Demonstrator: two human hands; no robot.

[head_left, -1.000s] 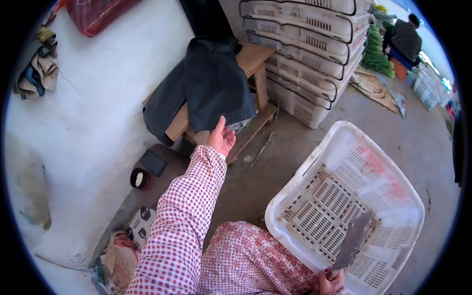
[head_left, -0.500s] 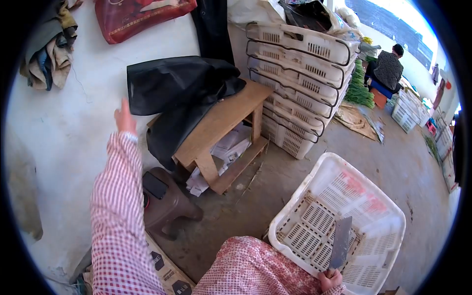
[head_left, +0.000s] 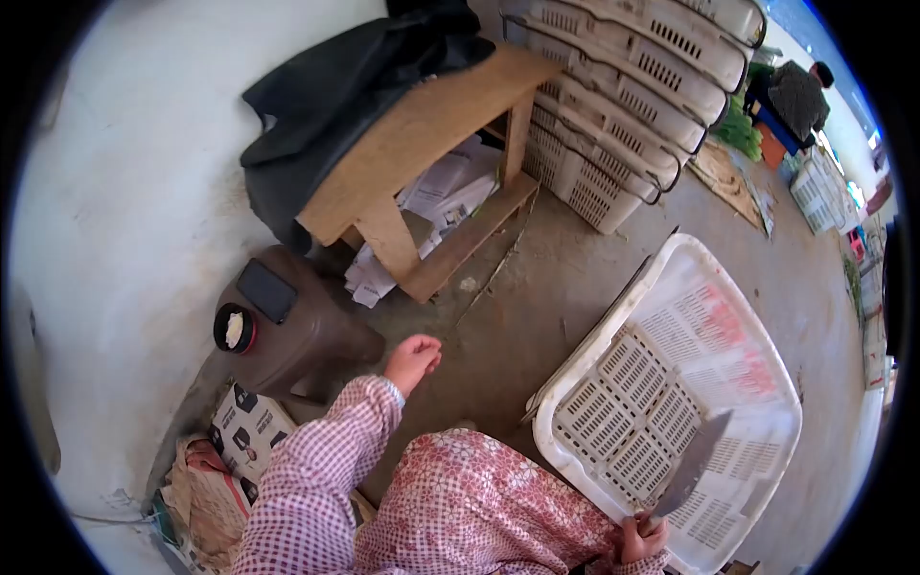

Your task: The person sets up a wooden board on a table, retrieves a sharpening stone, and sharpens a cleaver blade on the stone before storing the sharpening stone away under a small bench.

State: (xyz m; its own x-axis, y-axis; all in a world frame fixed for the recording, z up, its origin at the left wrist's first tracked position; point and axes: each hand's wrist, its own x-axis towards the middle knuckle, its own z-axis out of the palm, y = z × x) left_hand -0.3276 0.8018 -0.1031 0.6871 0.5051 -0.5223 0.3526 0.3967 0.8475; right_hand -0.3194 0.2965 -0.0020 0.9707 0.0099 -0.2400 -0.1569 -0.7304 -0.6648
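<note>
One knife juts forward from the right grip.

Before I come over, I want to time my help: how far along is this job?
Looks done: the black cloth is pushed back, baring much of the wooden bench. In hand: the right hand holds the knife over the white crate; the left hand seems empty. Probably left: any cutting, as nothing cut shows in the crate.
</note>
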